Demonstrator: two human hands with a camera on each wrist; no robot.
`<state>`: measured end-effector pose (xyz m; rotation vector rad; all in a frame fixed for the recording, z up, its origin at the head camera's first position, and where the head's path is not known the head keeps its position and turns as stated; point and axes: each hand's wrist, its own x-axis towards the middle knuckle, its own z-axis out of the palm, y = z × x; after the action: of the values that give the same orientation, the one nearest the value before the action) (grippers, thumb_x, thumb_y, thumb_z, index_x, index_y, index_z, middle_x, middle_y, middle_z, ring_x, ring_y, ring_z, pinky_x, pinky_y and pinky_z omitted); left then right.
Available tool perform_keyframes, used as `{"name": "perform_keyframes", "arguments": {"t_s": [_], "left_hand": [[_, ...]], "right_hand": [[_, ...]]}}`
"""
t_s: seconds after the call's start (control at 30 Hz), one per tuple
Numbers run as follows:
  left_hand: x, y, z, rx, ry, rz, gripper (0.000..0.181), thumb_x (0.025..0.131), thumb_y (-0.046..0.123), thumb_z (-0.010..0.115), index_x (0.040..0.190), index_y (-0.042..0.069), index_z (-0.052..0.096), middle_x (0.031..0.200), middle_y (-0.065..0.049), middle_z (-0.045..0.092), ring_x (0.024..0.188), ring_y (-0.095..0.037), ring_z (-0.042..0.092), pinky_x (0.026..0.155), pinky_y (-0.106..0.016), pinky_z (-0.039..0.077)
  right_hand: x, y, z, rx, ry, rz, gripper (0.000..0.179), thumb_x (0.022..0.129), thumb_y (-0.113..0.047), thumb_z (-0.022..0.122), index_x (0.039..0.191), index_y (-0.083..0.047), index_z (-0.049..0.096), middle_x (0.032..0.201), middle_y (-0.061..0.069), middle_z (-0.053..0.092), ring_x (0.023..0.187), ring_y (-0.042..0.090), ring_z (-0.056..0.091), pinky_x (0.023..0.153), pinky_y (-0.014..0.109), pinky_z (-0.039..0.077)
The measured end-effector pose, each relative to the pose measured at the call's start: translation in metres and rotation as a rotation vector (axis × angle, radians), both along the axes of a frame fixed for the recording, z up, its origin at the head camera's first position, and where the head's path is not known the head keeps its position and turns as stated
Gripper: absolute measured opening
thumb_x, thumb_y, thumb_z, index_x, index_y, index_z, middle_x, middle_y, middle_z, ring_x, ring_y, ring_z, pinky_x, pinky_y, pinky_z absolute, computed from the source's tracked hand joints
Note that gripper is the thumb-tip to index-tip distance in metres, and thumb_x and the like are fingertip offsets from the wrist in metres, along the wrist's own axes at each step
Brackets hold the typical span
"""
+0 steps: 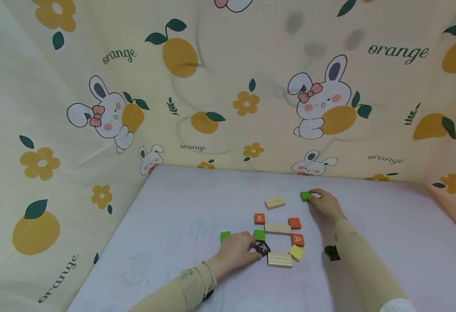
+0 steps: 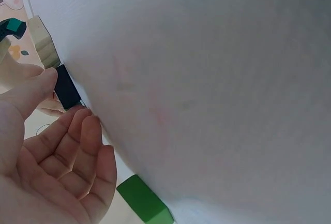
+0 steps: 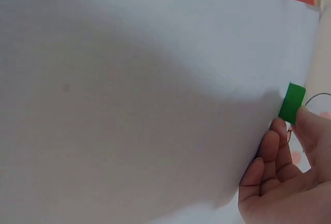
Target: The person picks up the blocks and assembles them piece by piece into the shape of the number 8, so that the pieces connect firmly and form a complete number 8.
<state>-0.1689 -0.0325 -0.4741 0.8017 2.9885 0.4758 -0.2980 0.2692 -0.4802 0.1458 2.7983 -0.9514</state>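
Observation:
In the head view, my left hand (image 1: 232,252) pinches a black block (image 1: 263,248) with a white K on top. The left wrist view has this black block (image 2: 66,87) between the thumb and a fingertip. Farther back on the right, my right hand (image 1: 327,207) pinches a small green block (image 1: 304,196) by its right side. In the right wrist view, thumb and fingertips meet the lower end of the green block (image 3: 292,103). A second green block (image 1: 259,235) lies just behind the black one. Another green block (image 1: 225,236), partly hidden, sits beside my left hand.
Natural wood planks lie at the front (image 1: 279,260), middle (image 1: 277,229) and back (image 1: 275,203). Among them are a red R block (image 1: 259,219), a red block (image 1: 295,223), a red A block (image 1: 297,240) and a yellow block (image 1: 296,253). A patterned cloth (image 1: 228,86) walls the white table (image 1: 165,208).

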Motion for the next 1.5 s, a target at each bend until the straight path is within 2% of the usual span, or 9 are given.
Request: {"name": "perform_keyframes", "arguments": {"t_s": [0.17, 0.43, 0.63, 0.83, 0.9, 1.0, 1.13, 1.5], "left_hand": [[0.001, 0.000, -0.001, -0.004, -0.001, 0.001, 0.028, 0.071, 0.043, 0.066, 0.077, 0.015, 0.064, 0.066, 0.009, 0.055, 0.052, 0.000, 0.042, 0.046, -0.015, 0.031], [0.001, 0.000, -0.002, 0.001, 0.006, 0.002, 0.028, 0.070, 0.042, 0.067, 0.078, 0.015, 0.065, 0.067, 0.008, 0.056, 0.053, 0.000, 0.043, 0.046, -0.015, 0.032], [0.001, 0.000, -0.001, 0.000, 0.017, -0.002, 0.028, 0.070, 0.042, 0.067, 0.078, 0.015, 0.065, 0.067, 0.008, 0.057, 0.052, 0.000, 0.043, 0.046, -0.014, 0.031], [0.001, 0.000, 0.000, 0.000, 0.019, -0.006, 0.028, 0.070, 0.042, 0.067, 0.078, 0.015, 0.065, 0.066, 0.008, 0.056, 0.052, 0.000, 0.042, 0.046, -0.015, 0.031], [0.002, 0.000, 0.000, -0.004, 0.017, -0.003, 0.028, 0.070, 0.042, 0.067, 0.078, 0.015, 0.065, 0.066, 0.008, 0.056, 0.052, 0.000, 0.042, 0.046, -0.015, 0.031], [0.002, 0.000, -0.001, -0.005, 0.019, -0.004, 0.028, 0.070, 0.042, 0.067, 0.077, 0.015, 0.065, 0.066, 0.008, 0.056, 0.052, 0.000, 0.043, 0.046, -0.015, 0.031], [0.002, 0.000, -0.001, -0.001, 0.022, -0.004, 0.028, 0.070, 0.042, 0.067, 0.077, 0.015, 0.065, 0.067, 0.008, 0.056, 0.052, 0.000, 0.043, 0.046, -0.015, 0.031], [0.002, 0.000, 0.000, 0.005, 0.016, 0.000, 0.028, 0.070, 0.042, 0.067, 0.079, 0.015, 0.066, 0.068, 0.008, 0.058, 0.053, 0.000, 0.043, 0.046, -0.015, 0.032]], "right_hand": [[0.001, -0.001, -0.003, -0.059, -0.039, 0.013, 0.045, 0.089, -0.033, 0.043, 0.128, -0.009, 0.042, 0.107, 0.016, 0.057, 0.089, 0.022, 0.052, 0.070, 0.030, 0.039], [0.008, -0.008, -0.001, -0.144, -0.109, 0.118, 0.045, 0.087, -0.036, 0.048, 0.125, -0.012, 0.047, 0.120, 0.017, 0.051, 0.102, 0.027, 0.045, 0.079, 0.035, 0.039], [0.015, -0.015, 0.003, -0.155, -0.142, 0.182, 0.044, 0.085, -0.036, 0.051, 0.122, -0.014, 0.050, 0.123, 0.015, 0.049, 0.100, 0.025, 0.041, 0.077, 0.032, 0.037], [0.017, -0.019, 0.001, -0.182, -0.137, 0.207, 0.042, 0.084, -0.034, 0.054, 0.120, -0.013, 0.052, 0.127, 0.015, 0.045, 0.097, 0.024, 0.041, 0.074, 0.028, 0.035], [0.017, -0.020, -0.001, -0.193, -0.143, 0.217, 0.042, 0.083, -0.035, 0.055, 0.120, -0.014, 0.052, 0.129, 0.015, 0.044, 0.099, 0.025, 0.041, 0.076, 0.031, 0.036], [0.018, -0.022, -0.003, -0.217, -0.153, 0.224, 0.041, 0.083, -0.034, 0.055, 0.120, -0.016, 0.053, 0.131, 0.014, 0.043, 0.108, 0.028, 0.040, 0.087, 0.043, 0.037], [0.020, -0.022, -0.004, -0.253, -0.159, 0.239, 0.041, 0.084, -0.033, 0.054, 0.121, -0.016, 0.052, 0.133, 0.015, 0.042, 0.119, 0.032, 0.035, 0.097, 0.058, 0.024], [0.020, -0.025, -0.004, -0.267, -0.187, 0.251, 0.043, 0.083, -0.038, 0.054, 0.121, -0.018, 0.052, 0.137, 0.016, 0.037, 0.125, 0.035, 0.029, 0.099, 0.059, 0.020]]}}
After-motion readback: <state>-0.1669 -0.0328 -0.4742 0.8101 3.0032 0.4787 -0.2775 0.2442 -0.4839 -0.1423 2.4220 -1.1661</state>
